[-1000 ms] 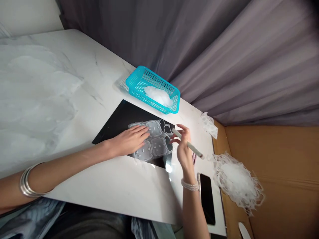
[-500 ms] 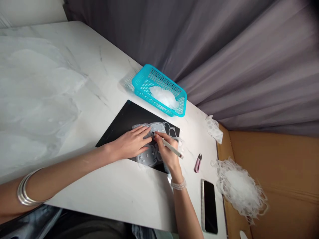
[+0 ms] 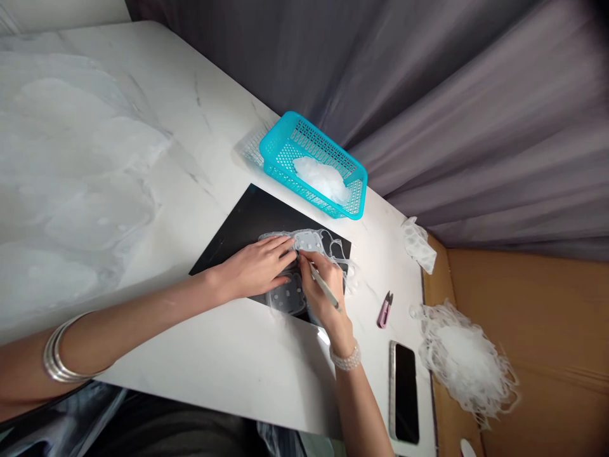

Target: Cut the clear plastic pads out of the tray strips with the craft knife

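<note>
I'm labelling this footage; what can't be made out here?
Head view: tip of the tool, hidden or too small at the right hand.
Head view: part of the clear sheet, under the left hand.
Head view: white thing, cut off by the bottom edge.
Head view: pale pile, cut off by the left edge.

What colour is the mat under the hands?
The mat is black, best seen in the head view.

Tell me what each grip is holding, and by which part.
The right grip holds a pale pen-like tool by its lower part, near the end toward the clear plastic. The left grip clasps nothing; it rests on that plastic.
</note>
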The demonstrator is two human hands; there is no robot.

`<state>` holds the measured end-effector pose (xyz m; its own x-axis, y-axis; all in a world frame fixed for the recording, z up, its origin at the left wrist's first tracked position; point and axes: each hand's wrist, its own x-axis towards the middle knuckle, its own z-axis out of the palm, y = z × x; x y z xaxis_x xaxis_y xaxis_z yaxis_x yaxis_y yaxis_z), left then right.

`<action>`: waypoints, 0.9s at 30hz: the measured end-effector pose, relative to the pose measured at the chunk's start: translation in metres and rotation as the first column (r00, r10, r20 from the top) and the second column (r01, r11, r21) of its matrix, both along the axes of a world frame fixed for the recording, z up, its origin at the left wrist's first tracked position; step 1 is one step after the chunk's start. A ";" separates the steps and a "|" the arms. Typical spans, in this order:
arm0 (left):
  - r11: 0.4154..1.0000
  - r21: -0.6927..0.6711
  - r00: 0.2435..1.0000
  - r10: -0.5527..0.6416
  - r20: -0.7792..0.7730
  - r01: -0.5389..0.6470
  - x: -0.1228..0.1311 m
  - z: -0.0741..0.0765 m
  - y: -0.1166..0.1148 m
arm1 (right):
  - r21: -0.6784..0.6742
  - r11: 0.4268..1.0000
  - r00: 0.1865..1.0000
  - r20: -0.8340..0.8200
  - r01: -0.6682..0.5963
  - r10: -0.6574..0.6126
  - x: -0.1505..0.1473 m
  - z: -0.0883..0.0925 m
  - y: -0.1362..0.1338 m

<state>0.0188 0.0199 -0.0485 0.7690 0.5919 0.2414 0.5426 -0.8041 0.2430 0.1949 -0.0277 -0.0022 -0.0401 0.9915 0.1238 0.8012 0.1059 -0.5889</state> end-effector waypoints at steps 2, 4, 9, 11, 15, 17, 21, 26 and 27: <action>1.000 -0.008 1.000 -0.003 0.011 0.003 0.000 0.000 0.001 | 0.021 1.000 1.000 0.028 -0.016 0.015 0.002 -0.003 -0.008; 1.000 -0.001 1.000 -0.006 0.020 0.006 -0.001 -0.001 0.001 | 0.089 0.994 0.996 0.073 -0.065 0.058 0.004 -0.009 -0.012; 1.000 0.021 1.000 -0.005 0.028 0.004 -0.002 -0.004 0.000 | 0.186 0.962 0.952 0.267 -0.200 0.147 0.003 -0.029 -0.008; 1.000 0.021 0.999 -0.007 0.036 0.006 -0.003 -0.006 0.000 | 0.180 0.962 0.942 0.303 -0.207 0.146 0.002 -0.033 -0.007; 0.999 0.028 0.999 -0.016 0.033 0.016 -0.004 -0.009 0.001 | 0.202 0.958 0.956 0.255 -0.202 0.148 0.004 -0.034 -0.008; 0.999 0.052 1.000 -0.018 0.016 0.017 -0.005 -0.010 0.001 | 0.220 0.959 0.973 0.187 -0.176 0.136 0.006 -0.033 -0.009; 0.997 0.073 1.000 -0.018 0.006 0.017 -0.004 -0.011 -0.001 | 0.213 0.972 0.995 0.051 -0.095 0.086 0.008 -0.030 -0.009; 0.999 0.050 1.000 -0.020 -0.002 0.020 -0.004 -0.006 -0.001 | 0.166 0.985 0.999 0.007 -0.039 0.038 0.006 -0.025 -0.009; 0.999 0.044 1.000 -0.022 -0.008 0.022 -0.004 -0.005 0.000 | 0.171 0.984 0.998 0.038 -0.058 0.052 0.004 -0.025 -0.009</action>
